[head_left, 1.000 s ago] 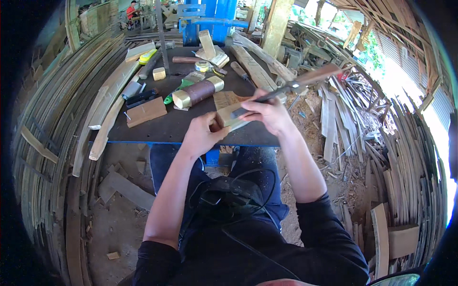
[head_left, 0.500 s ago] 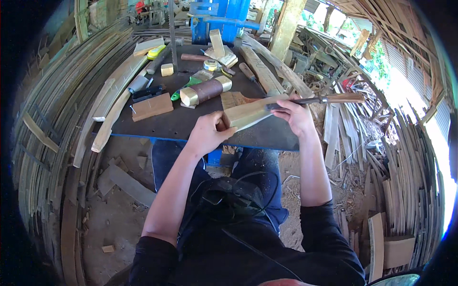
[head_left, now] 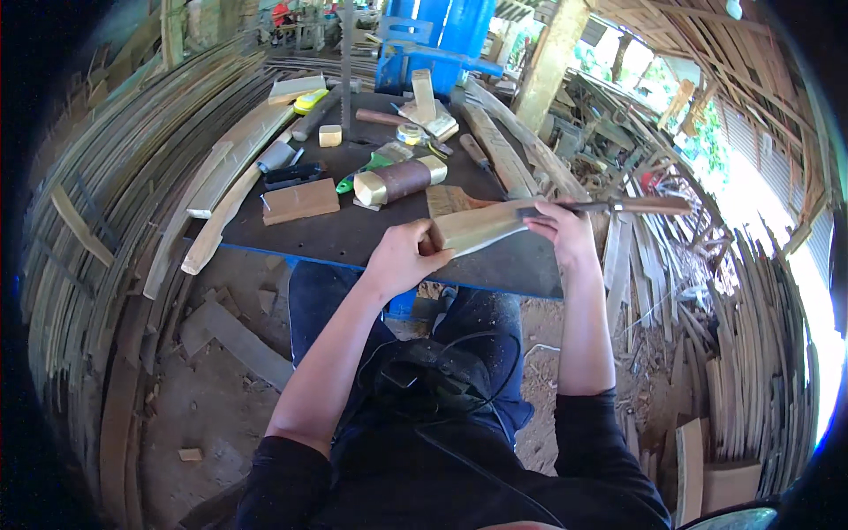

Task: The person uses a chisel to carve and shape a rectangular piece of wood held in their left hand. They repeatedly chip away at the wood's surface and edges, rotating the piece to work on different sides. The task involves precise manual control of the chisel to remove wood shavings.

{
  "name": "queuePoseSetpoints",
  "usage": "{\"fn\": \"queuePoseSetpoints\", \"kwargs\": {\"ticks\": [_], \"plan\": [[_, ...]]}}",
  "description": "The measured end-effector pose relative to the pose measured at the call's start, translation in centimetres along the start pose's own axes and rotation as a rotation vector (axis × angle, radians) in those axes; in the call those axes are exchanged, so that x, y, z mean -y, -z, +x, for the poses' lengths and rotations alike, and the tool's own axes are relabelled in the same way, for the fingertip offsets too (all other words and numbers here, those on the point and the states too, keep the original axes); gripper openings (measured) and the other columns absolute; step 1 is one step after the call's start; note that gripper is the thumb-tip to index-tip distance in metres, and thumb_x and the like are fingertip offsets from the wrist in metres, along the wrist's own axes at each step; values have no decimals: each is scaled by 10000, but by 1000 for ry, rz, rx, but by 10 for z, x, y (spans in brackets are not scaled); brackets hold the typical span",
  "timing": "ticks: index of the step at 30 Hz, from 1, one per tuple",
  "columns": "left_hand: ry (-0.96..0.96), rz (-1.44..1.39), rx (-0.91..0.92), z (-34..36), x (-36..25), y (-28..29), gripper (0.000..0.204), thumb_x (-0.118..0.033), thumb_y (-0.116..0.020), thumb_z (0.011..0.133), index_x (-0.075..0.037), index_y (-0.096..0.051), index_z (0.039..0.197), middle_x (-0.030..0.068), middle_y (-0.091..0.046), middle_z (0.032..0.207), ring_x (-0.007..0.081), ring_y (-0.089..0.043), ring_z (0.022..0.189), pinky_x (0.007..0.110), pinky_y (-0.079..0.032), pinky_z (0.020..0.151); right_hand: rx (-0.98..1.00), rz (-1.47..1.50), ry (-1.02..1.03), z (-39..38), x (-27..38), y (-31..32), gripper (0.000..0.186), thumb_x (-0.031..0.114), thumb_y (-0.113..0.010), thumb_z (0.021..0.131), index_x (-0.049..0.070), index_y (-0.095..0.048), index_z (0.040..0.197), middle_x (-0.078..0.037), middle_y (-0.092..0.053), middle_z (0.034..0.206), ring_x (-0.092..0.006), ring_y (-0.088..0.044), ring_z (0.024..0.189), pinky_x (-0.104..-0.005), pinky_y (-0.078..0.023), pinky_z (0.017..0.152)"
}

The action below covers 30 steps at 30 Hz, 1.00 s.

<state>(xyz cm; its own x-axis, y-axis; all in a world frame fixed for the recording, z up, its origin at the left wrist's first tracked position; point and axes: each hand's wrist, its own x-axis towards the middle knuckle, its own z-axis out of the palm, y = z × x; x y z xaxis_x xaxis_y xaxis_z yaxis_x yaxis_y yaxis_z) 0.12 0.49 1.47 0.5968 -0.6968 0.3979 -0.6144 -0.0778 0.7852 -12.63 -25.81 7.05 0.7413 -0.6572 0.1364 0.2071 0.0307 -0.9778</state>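
Observation:
My left hand (head_left: 402, 256) grips the near-left end of a pale wooden block (head_left: 481, 228), its thumb and fingers on either side. The block is held tilted over the front of the dark tabletop (head_left: 349, 234). In my right hand (head_left: 570, 237) is a chisel, gripped by its dark blade close to the tip, with its wooden handle (head_left: 655, 205) pointing out to the right. The blade end lies against or just over the block's right end; contact cannot be made out. Behind the block sits a brown wood piece (head_left: 449, 200).
A brown-wrapped mallet head (head_left: 402, 182), a green-handled brush (head_left: 375, 165), a tape measure (head_left: 410, 134) and another chisel (head_left: 475, 153) lie on the table. An upright saw blade (head_left: 347, 75) and blue barrel (head_left: 437, 44) stand behind. Stacked wood strips (head_left: 88, 291) line both sides.
The whole view has shifted, so the table and its items sit farther right and slightly lower. Both hands keep their holds on the block and chisel, which look nearly the same.

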Motion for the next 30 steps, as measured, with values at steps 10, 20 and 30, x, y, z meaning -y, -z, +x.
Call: {"fn": "queuePoseSetpoints", "kwargs": {"ticks": [10, 20, 30], "plan": [[12, 7, -10, -4, 3, -1, 286, -209, -790, 812, 4, -600, 794, 99, -639, 646, 151, -617, 575, 320, -478, 553, 192, -17, 11, -15, -9, -37, 158, 55, -733, 844, -3, -586, 853, -154, -686, 857, -268, -727, 738, -346, -634, 654], [92, 8, 3, 0, 2, 0, 282, -228, -783, 807, 5, -643, 884, 119, -677, 712, 192, -665, 636, 328, -520, 613, 140, 30, 65, -13, -9, -34, 164, -20, -704, 838, 4, -543, 823, -128, -652, 828, -257, -714, 712, -346, -634, 623], [8, 32, -37, -1, 1, 0, 281, -222, -788, 774, 1, -624, 821, 139, -668, 690, 250, -680, 629, 365, -523, 601, 209, 73, -97, -36, -8, -66, 119, 31, -715, 839, -7, -610, 879, -155, -678, 826, -260, -716, 688, -324, -630, 610]]}}
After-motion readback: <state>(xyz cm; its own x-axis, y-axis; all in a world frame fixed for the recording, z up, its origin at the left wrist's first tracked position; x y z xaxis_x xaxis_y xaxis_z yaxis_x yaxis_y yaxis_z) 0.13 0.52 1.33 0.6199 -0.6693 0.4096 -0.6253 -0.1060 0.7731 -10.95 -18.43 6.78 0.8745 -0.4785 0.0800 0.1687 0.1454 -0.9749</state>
